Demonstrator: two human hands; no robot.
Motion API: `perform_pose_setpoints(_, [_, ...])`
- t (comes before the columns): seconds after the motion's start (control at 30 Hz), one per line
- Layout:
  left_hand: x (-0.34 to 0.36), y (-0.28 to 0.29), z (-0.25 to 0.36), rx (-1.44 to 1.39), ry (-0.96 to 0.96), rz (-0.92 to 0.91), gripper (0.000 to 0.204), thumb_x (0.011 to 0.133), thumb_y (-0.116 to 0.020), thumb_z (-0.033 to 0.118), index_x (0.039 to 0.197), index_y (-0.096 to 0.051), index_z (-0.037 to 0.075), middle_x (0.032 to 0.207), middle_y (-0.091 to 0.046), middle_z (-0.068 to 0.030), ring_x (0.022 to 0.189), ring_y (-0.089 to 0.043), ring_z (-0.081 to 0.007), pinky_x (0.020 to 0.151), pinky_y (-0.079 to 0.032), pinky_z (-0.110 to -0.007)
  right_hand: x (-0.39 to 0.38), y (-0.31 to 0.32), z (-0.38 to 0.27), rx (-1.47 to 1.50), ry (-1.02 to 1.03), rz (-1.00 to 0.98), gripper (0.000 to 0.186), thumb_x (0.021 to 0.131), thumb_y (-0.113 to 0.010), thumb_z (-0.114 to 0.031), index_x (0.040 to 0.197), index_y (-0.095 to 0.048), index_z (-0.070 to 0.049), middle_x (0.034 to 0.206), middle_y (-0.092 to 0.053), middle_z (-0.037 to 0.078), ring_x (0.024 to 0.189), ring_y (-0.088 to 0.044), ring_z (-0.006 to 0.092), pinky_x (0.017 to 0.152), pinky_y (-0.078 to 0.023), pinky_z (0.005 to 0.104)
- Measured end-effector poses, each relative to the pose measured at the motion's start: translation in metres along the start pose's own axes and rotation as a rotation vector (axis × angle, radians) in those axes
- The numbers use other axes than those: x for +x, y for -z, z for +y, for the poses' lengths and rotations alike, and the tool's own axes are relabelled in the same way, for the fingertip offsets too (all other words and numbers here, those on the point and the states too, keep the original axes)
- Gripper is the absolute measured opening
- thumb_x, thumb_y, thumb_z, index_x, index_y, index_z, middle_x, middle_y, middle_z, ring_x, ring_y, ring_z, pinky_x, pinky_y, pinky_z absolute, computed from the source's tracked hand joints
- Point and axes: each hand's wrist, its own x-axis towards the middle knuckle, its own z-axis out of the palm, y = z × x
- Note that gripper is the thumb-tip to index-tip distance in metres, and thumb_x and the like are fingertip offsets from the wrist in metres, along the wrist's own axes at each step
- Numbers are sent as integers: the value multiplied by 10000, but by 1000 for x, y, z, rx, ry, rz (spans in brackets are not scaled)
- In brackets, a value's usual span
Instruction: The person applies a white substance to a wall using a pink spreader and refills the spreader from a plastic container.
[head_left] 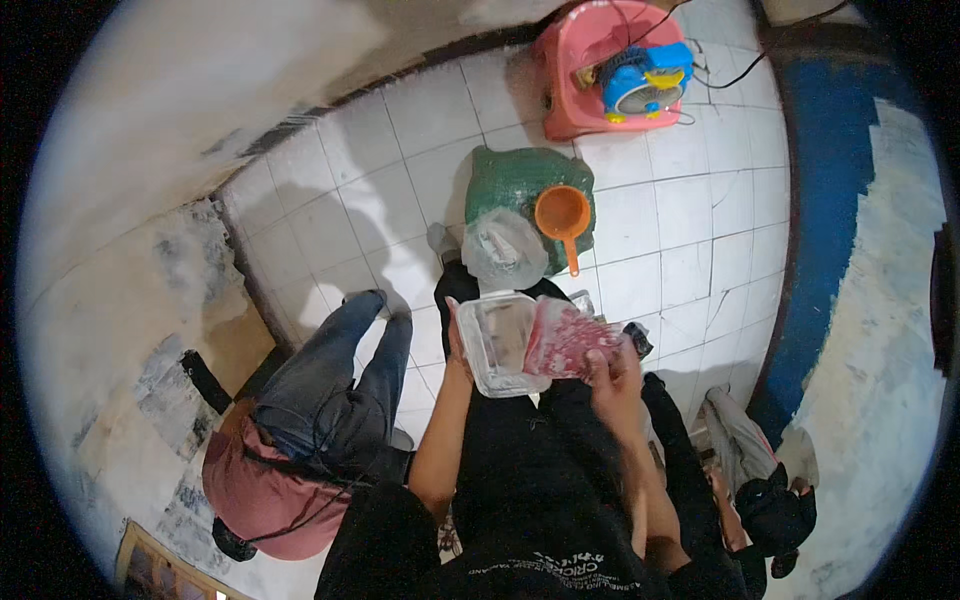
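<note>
My left hand (457,337) grips the left side of a whitish, see-through rectangular tray (469,348) above my lap. The tray looks shallow, and I cannot make out what, if anything, lies in it. My right hand (616,382) pinches the lower right corner of a red-and-white mottled plastic packet (566,338). This packet overlaps the tray's right side; whether they touch, I cannot tell. Just beyond the tray, a clear plastic bag (503,248) and an orange dipper (562,211) rest on a green woven sack (505,178).
On the white tiled floor stands a pink plastic chair (560,95) with a blue-and-yellow fan (648,85) on it. A person in a maroon shirt (262,490) sits close on my left. Another person wearing a black cap (778,512) sits at my right.
</note>
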Motion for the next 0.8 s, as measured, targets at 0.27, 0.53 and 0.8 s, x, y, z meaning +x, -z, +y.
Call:
perform_pose_setpoints(0.27, [46,54,68,113,59,-207,931,785,-413,754,1374,-354,34,1291,-471,-201,1159,-468,-450,955,-409,-576,96,-21,126,-12,-36,86,229,896,-570,-130,1067,-559,24,906,-639,156,788,-630,280,712,-491,348])
perform_pose_setpoints(0.53, [90,193,189,311,-422,355,951,754,-423,786,1360,-381,55,1272,-489,-168,1097,-515,-392,903,-448,-554,175,-156,222,-380,124,-55,160,818,-557,-91,962,-566,-24,766,-610,252,735,-607,438,634,-485,496])
perform_pose_setpoints(0.8, [151,147,204,617,-347,510,880,813,-365,758,1340,-403,54,1257,-505,-155,1073,-527,-365,878,-471,-528,205,-186,243,-484,24,0,129,789,-563,-71,913,-561,-36,673,-606,207,627,-617,392,559,-497,484])
